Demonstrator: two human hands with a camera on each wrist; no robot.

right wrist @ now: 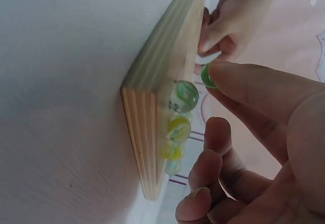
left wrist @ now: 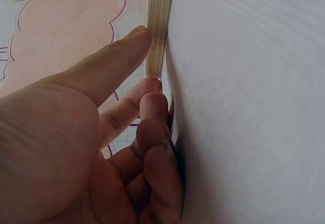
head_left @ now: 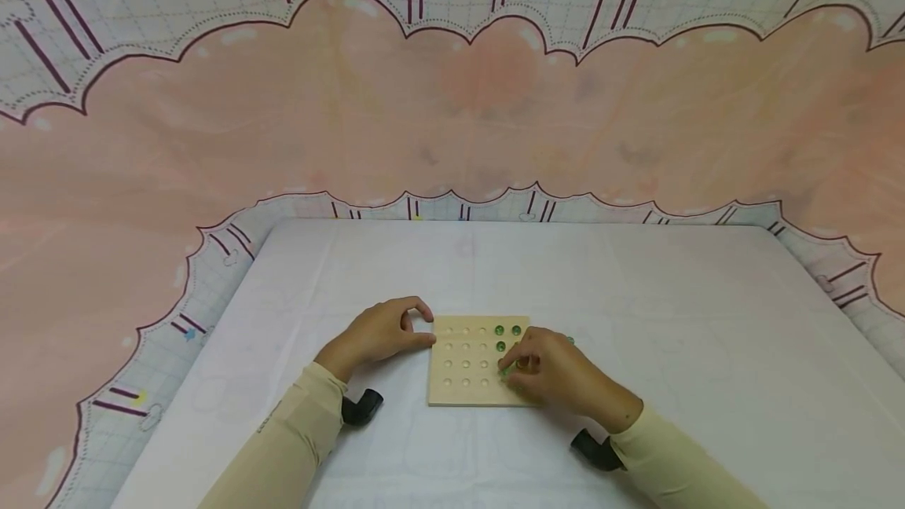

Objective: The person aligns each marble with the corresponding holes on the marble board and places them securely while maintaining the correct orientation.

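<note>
A square light-wood board (head_left: 456, 394) with rows of round hollows lies on the table. Green marbles (head_left: 499, 330) sit in hollows at its far right. Between thumb and index finger, my right hand (head_left: 558, 371) pinches a green marble (right wrist: 207, 76) over the board's right part. Along the right edge in the right wrist view, a clear-green marble (right wrist: 184, 96) and yellow-streaked marbles (right wrist: 179, 129) stand in a row. My left hand (head_left: 382, 332) touches the board's left edge with thumb and index fingertips; its other fingers are bent in the left wrist view. My right hand hides part of the board.
The board lies on a white-covered table (head_left: 353, 258). Just beyond my right knuckles a small green piece (head_left: 569, 339) shows, mostly hidden. A pink patterned cloth (head_left: 452, 116) hangs behind. Black wrist mounts (head_left: 362, 408) stick out from both sleeves.
</note>
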